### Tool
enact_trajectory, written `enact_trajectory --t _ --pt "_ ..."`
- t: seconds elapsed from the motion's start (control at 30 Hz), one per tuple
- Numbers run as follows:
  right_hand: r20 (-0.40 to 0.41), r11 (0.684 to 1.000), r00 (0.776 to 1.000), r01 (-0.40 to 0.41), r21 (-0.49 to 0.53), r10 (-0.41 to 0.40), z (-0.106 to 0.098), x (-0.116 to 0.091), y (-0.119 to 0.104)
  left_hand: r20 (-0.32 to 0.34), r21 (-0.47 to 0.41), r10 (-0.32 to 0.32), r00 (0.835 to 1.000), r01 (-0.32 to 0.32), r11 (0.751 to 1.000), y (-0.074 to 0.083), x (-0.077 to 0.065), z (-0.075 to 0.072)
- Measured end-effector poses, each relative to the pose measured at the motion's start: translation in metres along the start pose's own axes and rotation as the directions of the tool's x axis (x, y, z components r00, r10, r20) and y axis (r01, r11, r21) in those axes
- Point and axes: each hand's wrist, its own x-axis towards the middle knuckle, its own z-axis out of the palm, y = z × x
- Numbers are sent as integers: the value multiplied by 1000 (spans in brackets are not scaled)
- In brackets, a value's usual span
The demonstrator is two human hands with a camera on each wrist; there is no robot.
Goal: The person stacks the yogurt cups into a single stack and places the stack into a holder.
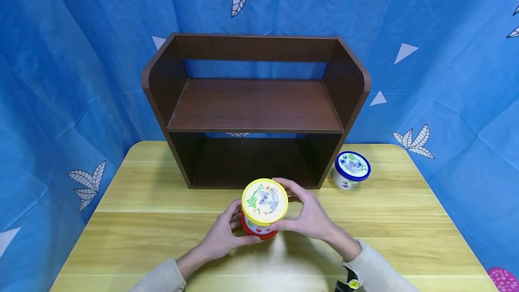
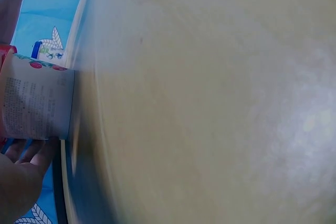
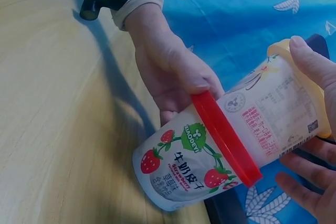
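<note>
A yellow-lidded tub stands on top of a red-lidded strawberry tub, its base against the red lid. My right hand grips the upper tub around its yellow lid, thumb in front and fingers behind. Lower down, my left hand holds the red-lidded tub from the left, with the thumb at its red rim in the right wrist view. The left wrist view shows the lower tub's printed back and the left fingers along its side. In the head view the upper tub hides most of the lower one.
Behind the hands stands a dark brown two-tier shelf on the wooden table. A blue-lidded tub sits by the shelf's right side. Blue patterned cloth hangs behind the table.
</note>
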Motion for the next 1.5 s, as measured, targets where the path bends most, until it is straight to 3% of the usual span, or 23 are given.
enact_trajectory --t 0.6,0.87,1.5 --pt "14 1000 1000 19 19 -20 -4 -2 -1 10 0 7 1000 -7 1000 -2 2 -1" --pt "-38 995 998 57 87 -54 -15 -15 5 8 -4 -7 1000 7 1000 -2 3 -1" --pt "-167 990 981 115 86 -100 -59 -41 18 8 -28 3 1000 -3 1000 -4 3 -1"
